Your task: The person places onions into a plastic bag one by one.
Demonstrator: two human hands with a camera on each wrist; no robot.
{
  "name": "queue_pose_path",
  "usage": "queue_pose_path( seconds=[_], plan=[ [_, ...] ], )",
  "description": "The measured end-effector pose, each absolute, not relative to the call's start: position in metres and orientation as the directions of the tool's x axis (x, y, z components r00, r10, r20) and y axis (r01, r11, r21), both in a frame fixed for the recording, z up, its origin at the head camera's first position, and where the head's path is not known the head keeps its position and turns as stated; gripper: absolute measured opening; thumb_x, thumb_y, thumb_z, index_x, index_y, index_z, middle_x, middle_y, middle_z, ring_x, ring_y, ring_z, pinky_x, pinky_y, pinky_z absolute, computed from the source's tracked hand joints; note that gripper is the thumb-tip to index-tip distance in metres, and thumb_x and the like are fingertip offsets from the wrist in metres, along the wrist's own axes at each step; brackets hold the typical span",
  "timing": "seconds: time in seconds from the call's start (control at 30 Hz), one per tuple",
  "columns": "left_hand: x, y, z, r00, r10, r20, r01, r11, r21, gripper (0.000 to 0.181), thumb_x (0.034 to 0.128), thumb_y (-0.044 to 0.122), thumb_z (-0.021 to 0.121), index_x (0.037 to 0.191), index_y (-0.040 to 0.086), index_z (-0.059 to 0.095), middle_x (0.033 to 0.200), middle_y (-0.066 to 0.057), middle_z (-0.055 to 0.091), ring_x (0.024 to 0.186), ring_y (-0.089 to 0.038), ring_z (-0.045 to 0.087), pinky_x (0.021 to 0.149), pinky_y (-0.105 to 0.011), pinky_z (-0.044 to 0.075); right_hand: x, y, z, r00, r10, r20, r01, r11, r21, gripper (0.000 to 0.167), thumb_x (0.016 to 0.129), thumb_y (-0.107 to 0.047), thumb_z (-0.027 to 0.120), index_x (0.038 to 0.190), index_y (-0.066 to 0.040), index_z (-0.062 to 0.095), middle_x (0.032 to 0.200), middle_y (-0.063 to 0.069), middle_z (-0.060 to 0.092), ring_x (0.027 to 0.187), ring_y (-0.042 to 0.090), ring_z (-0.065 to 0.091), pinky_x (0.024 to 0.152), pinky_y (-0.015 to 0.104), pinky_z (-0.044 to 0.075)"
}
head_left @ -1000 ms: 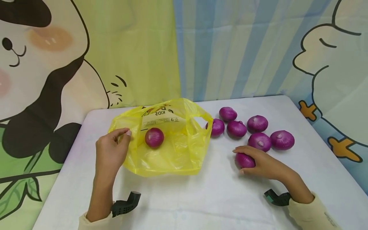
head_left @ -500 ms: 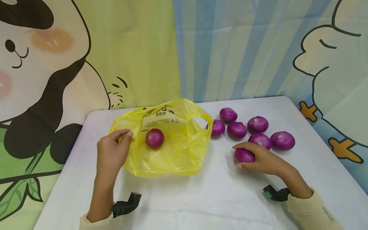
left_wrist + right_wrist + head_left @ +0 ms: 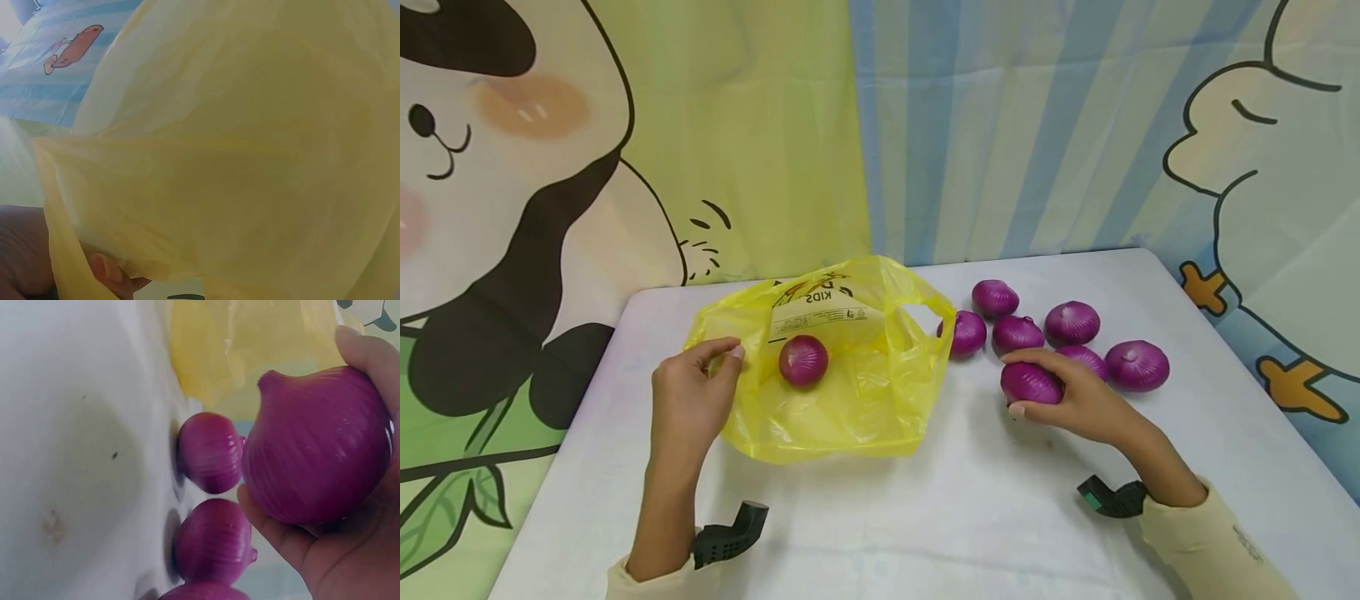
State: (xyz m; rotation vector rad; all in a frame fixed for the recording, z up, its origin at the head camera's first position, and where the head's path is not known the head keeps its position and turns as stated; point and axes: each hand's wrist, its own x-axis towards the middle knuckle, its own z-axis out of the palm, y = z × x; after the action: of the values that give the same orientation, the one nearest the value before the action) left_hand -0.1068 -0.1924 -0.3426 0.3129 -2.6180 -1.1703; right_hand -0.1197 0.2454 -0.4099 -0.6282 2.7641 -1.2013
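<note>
A yellow plastic bag (image 3: 850,417) lies with its mouth spread toward me, and one red onion (image 3: 803,361) sits inside. At its left edge my left hand (image 3: 696,392) pinches the plastic between thumb and fingers; in the left wrist view the bag (image 3: 219,206) hides most of that hand. My right hand (image 3: 1086,404) grips another red onion (image 3: 1032,383) between thumb and fingers. The right wrist view shows this held onion (image 3: 319,447) raised off the white cloth, its pointed tip toward the bag.
Several more red onions (image 3: 1017,335) are grouped to the right of the bag, behind my right hand. A white cloth (image 3: 880,517) covers the table, with small specks near the right hand. A printed cartoon curtain (image 3: 970,125) hangs behind the table's far edge.
My right hand has lifted the onion off the cloth and shifted it slightly away from me and to the left. The left hand and the bag have stayed practically still.
</note>
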Motion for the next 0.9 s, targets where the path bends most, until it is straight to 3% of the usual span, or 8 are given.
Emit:
queue_pose_path(
  seconds=[0.2, 0.37, 0.5, 0.73, 0.9],
  plan=[
    [-0.108, -0.192, -0.342, -0.946, -0.294, 0.133, -0.095, 0.649, 0.755, 0.031, 0.0977, 0.024, 0.059, 0.117, 0.003, 0.07, 0.113, -0.016, 0.067, 0.089, -0.025, 0.062, 0.062, -0.014, 0.049, -0.127, 0.24, -0.396, -0.882, -0.437, 0.177, -0.416, 0.546, -0.727, 0.058, 0.079, -0.021, 0.083, 0.131, -0.024, 0.059, 0.127, 0.004, 0.057, 0.109, 0.029, 0.056, 0.073, 0.037, 0.057],
    [-0.108, -0.192, -0.344, -0.948, -0.284, 0.142, -0.085, 0.658, 0.748, 0.03, 0.0976, 0.024, 0.06, 0.116, 0.003, 0.071, 0.111, -0.015, 0.068, 0.094, -0.025, 0.061, 0.065, -0.014, 0.048, -0.128, 0.231, -0.382, -0.873, -0.461, 0.157, -0.393, 0.476, -0.787, 0.058, 0.08, -0.019, 0.082, 0.133, -0.025, 0.058, 0.126, 0.002, 0.055, 0.112, 0.029, 0.053, 0.073, 0.034, 0.056],
    [-0.108, -0.192, -0.345, -0.951, -0.266, 0.159, -0.06, 0.662, 0.747, 0.029, 0.0973, 0.023, 0.06, 0.115, 0.002, 0.071, 0.11, -0.016, 0.068, 0.09, -0.025, 0.062, 0.063, -0.013, 0.048, -0.126, 0.223, -0.37, -0.868, -0.468, 0.164, -0.392, 0.444, -0.806, 0.059, 0.081, -0.018, 0.081, 0.133, -0.027, 0.057, 0.125, 0.0, 0.055, 0.11, 0.028, 0.053, 0.071, 0.033, 0.056],
    [-0.108, -0.193, -0.346, -0.948, -0.258, 0.188, -0.035, 0.671, 0.741, 0.027, 0.097, 0.021, 0.061, 0.112, 0.001, 0.072, 0.102, -0.016, 0.07, 0.086, -0.025, 0.06, 0.06, -0.012, 0.046, -0.128, 0.209, -0.354, -0.838, -0.472, 0.274, -0.46, 0.339, -0.821, 0.06, 0.08, -0.008, 0.079, 0.135, -0.018, 0.056, 0.13, 0.0, 0.054, 0.112, 0.028, 0.053, 0.073, 0.034, 0.056],
    [-0.109, -0.192, -0.347, -0.948, -0.253, 0.194, -0.031, 0.678, 0.735, 0.027, 0.0969, 0.021, 0.061, 0.112, 0.001, 0.072, 0.102, -0.015, 0.07, 0.083, -0.024, 0.057, 0.058, -0.015, 0.045, -0.13, 0.198, -0.346, -0.823, -0.485, 0.296, -0.475, 0.301, -0.827, 0.061, 0.079, -0.008, 0.08, 0.134, -0.017, 0.057, 0.133, 0.001, 0.052, 0.116, 0.029, 0.05, 0.075, 0.036, 0.056]
  ],
)
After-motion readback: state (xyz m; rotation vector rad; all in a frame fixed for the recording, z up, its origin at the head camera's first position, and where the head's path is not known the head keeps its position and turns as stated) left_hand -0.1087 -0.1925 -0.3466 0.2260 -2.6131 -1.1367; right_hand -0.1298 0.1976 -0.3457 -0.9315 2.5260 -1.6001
